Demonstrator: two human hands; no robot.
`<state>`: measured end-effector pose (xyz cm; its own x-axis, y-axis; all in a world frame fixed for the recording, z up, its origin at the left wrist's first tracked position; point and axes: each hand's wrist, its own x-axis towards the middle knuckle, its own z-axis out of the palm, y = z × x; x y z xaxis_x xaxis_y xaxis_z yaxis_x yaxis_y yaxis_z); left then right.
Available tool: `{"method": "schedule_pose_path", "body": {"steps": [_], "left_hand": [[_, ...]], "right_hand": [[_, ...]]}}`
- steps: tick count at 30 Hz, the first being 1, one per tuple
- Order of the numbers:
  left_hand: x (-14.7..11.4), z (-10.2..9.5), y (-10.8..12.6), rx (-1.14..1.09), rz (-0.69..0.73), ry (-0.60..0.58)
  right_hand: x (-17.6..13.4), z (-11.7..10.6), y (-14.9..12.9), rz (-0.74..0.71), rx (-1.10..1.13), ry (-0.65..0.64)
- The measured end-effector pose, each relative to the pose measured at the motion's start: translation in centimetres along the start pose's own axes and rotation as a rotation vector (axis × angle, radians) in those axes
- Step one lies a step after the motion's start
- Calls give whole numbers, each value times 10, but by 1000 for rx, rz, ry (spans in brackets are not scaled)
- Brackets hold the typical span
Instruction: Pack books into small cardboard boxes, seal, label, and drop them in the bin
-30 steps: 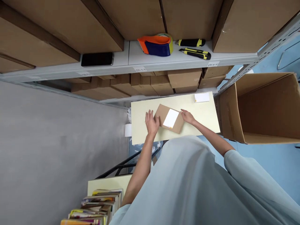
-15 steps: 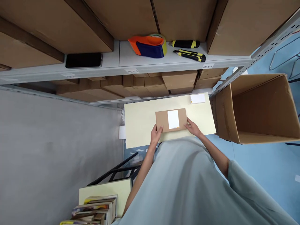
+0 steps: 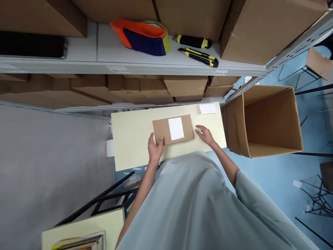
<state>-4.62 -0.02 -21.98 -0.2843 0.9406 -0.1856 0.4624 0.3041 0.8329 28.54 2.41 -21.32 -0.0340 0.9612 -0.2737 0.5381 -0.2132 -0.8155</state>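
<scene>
A flat brown cardboard box [image 3: 162, 130] with a white label [image 3: 176, 128] on its top lies on the pale yellow table [image 3: 130, 139] in front of me. My left hand [image 3: 155, 149] holds it by the near left corner, thumb over the top and fingers along the left side. Just off the box's right end is my right hand [image 3: 206, 135], fingers apart and nothing in it. Farther back on the same table sits a small white stack of labels or a box [image 3: 207, 108].
A large open carton [image 3: 270, 121] stands right of the table. Above, a shelf [image 3: 104, 66] bears a tape dispenser [image 3: 143, 36], two utility knives [image 3: 199, 56], a black phone-like slab [image 3: 31, 45] and cartons. Books [image 3: 80, 243] lie on a side table, lower left.
My right hand has let go of the box's right end and moved slightly away. My left hand stays at the box. The view has shifted, revealing more of the room on the right.
</scene>
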Motion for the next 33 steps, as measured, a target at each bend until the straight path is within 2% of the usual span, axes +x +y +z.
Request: {"method": "schedule_pose_path", "body": {"steps": [3, 6, 10, 14, 18, 24, 29, 33], "left_hand": [[9, 8, 25, 87, 114, 81], [19, 27, 63, 86, 274, 0], [27, 63, 109, 97, 413, -161], [24, 91, 136, 87, 487, -289], [16, 102, 142, 53, 454, -358], [12, 99, 132, 21, 301, -418], [12, 93, 128, 35, 292, -438], [13, 91, 129, 66, 289, -456]], "right_hand": [[20, -26, 5, -60, -221, 137], [49, -47, 11, -61, -370, 174], [90, -55, 16, -53, -472, 115], [116, -48, 19, -45, -527, 19], [120, -39, 26, -8, -523, -32], [117, -28, 42, -7, -439, 28], [124, -26, 50, -34, -431, 52], [126, -28, 45, -47, -421, 57]]}}
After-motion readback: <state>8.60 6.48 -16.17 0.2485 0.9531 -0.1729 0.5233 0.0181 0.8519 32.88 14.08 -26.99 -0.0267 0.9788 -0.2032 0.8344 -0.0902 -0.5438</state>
